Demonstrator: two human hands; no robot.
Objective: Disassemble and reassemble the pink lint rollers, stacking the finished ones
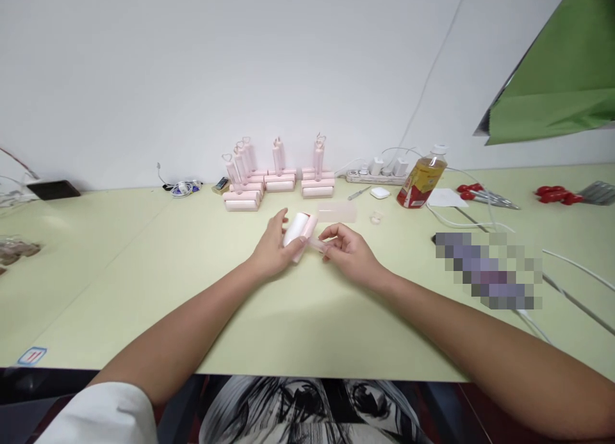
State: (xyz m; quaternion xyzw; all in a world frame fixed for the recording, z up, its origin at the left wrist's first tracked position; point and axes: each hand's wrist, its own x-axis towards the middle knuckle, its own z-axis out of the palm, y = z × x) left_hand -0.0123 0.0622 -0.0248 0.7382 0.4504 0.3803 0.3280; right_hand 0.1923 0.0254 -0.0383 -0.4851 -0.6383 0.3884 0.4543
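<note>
My left hand (275, 246) is closed around a lint roller (296, 229) with a white roll and a pale pink frame, held tilted just above the table. The fingers of my right hand (353, 255) pinch the roller's pale pink handle (317, 244), whose far end they partly hide. Just behind the hands, a translucent pink cover (337, 211) lies on the table. A small pale pink piece (376, 218) sits to its right. Several finished-looking pink lint rollers (241, 200) stand grouped by the wall, their handles pointing up.
At the back right are a power strip (375, 176), a screwdriver (358, 193), a white square box (380, 193) and a drink bottle (421, 178). Red-handled scissors (485, 194) and white cables lie further right. A coiled cable (182, 188) and a black phone-like device (54, 189) are left.
</note>
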